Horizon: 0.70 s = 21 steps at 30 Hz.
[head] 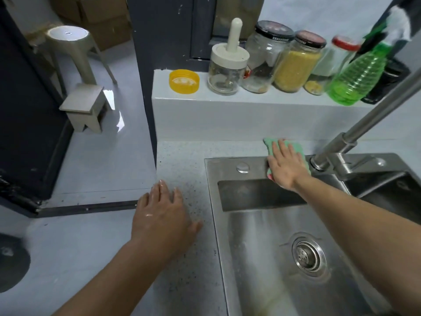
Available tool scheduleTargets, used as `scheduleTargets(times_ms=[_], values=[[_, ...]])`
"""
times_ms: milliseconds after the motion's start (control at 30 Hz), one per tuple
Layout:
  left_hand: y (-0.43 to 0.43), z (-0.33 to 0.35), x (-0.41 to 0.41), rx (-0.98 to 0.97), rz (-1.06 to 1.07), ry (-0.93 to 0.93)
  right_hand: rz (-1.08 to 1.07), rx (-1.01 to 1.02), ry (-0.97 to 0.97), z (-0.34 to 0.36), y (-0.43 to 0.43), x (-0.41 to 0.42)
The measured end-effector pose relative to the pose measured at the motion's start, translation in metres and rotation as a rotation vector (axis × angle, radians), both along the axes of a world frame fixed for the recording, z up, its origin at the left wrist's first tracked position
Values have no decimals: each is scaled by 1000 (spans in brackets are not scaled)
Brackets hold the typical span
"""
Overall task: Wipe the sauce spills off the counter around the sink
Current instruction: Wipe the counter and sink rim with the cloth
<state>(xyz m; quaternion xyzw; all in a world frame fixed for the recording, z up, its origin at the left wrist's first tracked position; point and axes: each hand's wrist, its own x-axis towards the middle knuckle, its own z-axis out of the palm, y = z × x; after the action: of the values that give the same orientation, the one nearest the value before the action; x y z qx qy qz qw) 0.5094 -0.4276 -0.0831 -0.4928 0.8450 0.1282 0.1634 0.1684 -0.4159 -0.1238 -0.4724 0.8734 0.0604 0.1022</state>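
right hand is flat on the green cloth, fingers spread, pressing it down on the strip behind the sink, half on the steel rim and half on the counter, just left of the faucet base. that arm is stretched out diagonally across the basin. left hand is empty, palm down, fingers loosely spread and wet looking, resting on the speckled counter left of the sink. the dark specks there could be sauce or just the stone pattern, can't tell. so the unwiped strip runs front to back along the sink's left edge, up and left from the cloth, right under the left hand. i'd guess the cloth sweeps left around that back corner and the left hand has to move.
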Motion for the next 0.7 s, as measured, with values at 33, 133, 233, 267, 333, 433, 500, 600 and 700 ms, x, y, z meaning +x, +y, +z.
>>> scheduleTargets(times_ms=[33,133,233,267,333,433,500,600,700], values=[[-1,1,-4,10,4,-14,-52,-6,-17,1,-6,6],[-4,7,-23,27,19,-16,100,-67,-49,1,-19,46],[2,10,-52,33,-19,38,387,-101,-56,-5,-2,52],[7,10,-61,40,-23,41,367,-109,-58,-7,2,35],[20,8,-78,57,1,34,178,-113,-74,-8,10,-7],[36,4,-93,15,63,-6,-60,-125,-78,-4,11,-41],[43,3,-97,-7,102,-20,-94,-176,-85,-5,3,-19],[45,3,-103,-11,158,-31,227,-206,-111,-12,3,13],[43,6,-110,7,200,-37,280,-171,-104,-9,15,-21]])
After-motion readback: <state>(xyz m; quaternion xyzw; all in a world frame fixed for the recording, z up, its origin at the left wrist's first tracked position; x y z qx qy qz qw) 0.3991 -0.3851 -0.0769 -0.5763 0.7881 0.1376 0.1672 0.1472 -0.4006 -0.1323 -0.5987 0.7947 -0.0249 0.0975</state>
